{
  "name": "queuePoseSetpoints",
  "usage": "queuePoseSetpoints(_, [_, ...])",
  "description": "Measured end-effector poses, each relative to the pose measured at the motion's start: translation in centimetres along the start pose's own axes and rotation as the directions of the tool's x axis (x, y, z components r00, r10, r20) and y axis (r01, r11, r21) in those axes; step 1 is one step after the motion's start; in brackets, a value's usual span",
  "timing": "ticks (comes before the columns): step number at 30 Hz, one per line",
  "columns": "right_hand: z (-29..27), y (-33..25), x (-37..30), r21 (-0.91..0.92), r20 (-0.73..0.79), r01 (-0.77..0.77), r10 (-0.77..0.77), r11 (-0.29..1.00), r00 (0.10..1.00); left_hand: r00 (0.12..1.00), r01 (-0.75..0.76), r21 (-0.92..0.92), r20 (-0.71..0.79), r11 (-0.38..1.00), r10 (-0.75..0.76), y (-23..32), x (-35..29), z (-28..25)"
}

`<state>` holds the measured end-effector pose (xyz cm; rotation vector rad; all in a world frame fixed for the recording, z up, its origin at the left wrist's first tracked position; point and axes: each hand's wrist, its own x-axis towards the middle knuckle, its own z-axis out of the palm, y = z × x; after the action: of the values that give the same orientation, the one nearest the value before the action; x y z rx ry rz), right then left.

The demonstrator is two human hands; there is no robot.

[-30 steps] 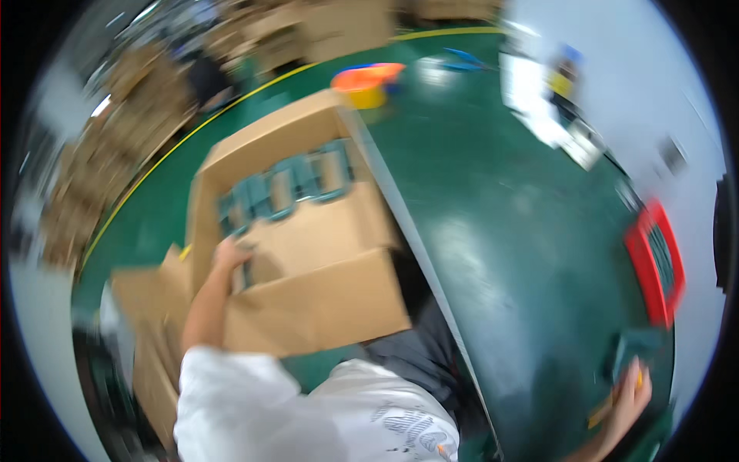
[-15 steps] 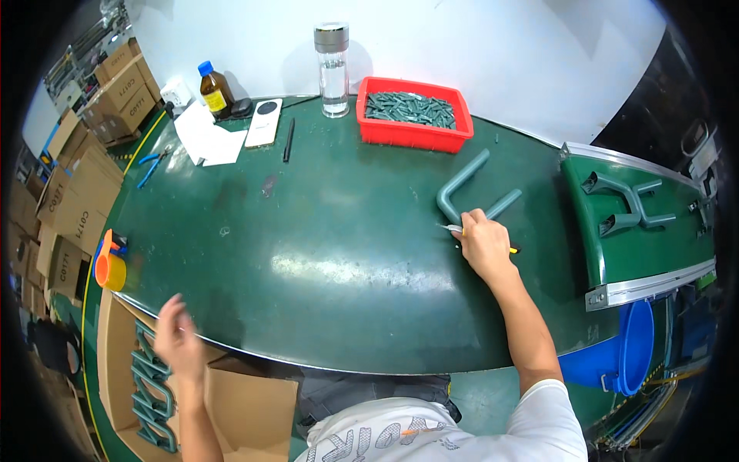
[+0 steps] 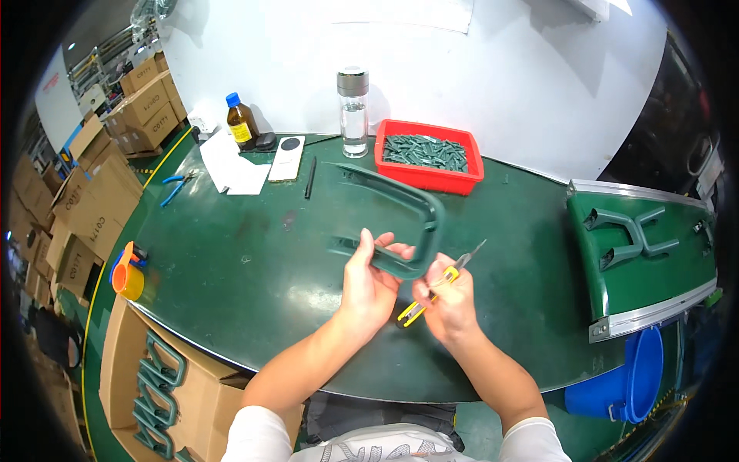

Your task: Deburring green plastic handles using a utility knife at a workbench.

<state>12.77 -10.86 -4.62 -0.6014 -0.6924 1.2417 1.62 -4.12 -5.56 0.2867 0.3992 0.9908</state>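
My left hand (image 3: 371, 279) grips a green U-shaped plastic handle (image 3: 433, 219) by its nearer arm, raised above the table. The handle's bend points right and its two ends point left. In my right hand (image 3: 449, 300) is a yellow utility knife (image 3: 416, 312), its blade out and pointing up and to the right. The right hand is close beside the handle's near corner; whether the fingers touch it I cannot tell. On the table behind the handle stands a red bin (image 3: 427, 179) of small green pieces (image 3: 426, 152).
An open carton (image 3: 115, 377) at lower left holds several green handles (image 3: 158, 396). A green conveyor (image 3: 654, 281) at the right carries similar parts (image 3: 625, 231). A glass bottle (image 3: 354, 115), phone (image 3: 286, 159), pen (image 3: 310, 179), pliers (image 3: 177, 189) and orange cup (image 3: 128, 282) stand or lie around the table; a blue bucket (image 3: 608, 400) is below.
My left hand has come from above the carton to the middle and now holds the handle. The handle has been lifted off the table and turned. My right hand moved left with the knife.
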Motion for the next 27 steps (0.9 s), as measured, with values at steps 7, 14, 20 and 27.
queuePoseSetpoints(7, [3.1, 2.3, 2.0, -0.703, 0.243, 0.374, -0.290, 0.605, 0.926, 0.996, 0.061, 0.016, 0.070, 0.998, -0.062, 0.1, 1.1, -1.1])
queuePoseSetpoints(14, [3.2, 2.7, 2.2, -0.804, 0.308, 0.390, -0.247, 0.449, 0.919, 0.986, 0.155, -0.039, -0.052, 0.987, -0.157, -0.1, 0.2, 0.2])
queuePoseSetpoints(20, [3.5, 0.8, 2.1, -0.805, 0.153, 0.243, -0.207, 0.541, 0.966, 0.986, 0.009, 0.032, -0.169, 0.999, -0.003, 1.4, 1.4, -1.8])
queuePoseSetpoints(27, [1.9, -1.3, 3.1, -0.879, 0.407, 0.456, -0.276, 0.142, 0.871, 0.786, -0.477, 0.413, -0.194, 0.775, 0.587, 3.0, 1.8, -1.0])
